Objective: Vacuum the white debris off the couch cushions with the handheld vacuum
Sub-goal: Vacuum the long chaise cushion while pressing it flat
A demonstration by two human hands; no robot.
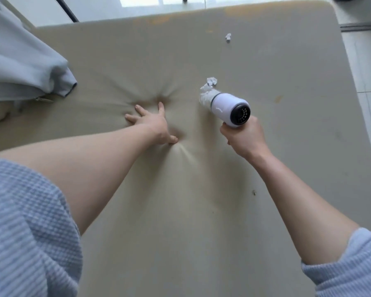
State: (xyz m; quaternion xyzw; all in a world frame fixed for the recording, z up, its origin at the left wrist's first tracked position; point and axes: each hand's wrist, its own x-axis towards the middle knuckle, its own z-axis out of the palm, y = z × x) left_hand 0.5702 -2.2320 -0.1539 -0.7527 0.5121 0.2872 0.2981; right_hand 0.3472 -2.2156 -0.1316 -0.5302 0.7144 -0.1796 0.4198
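A beige couch cushion (pixel 180 200) fills most of the view. My right hand (pixel 242 137) grips the handle of a white handheld vacuum (pixel 227 108), its clear front end full of white bits and pointing up-left. A crumpled white scrap (pixel 211 81) lies right at the vacuum's mouth. A smaller white scrap (pixel 228 36) sits farther away near the cushion's far edge. My left hand (pixel 153 124) presses flat into the cushion with fingers spread, denting the fabric just left of the vacuum.
A pale blue-grey folded cloth (pixel 19 61) lies on the cushion's far left. A small dark speck (pixel 254 192) marks the cushion at the right. Tiled floor (pixel 364 61) runs along the cushion's right edge and beyond its far edge.
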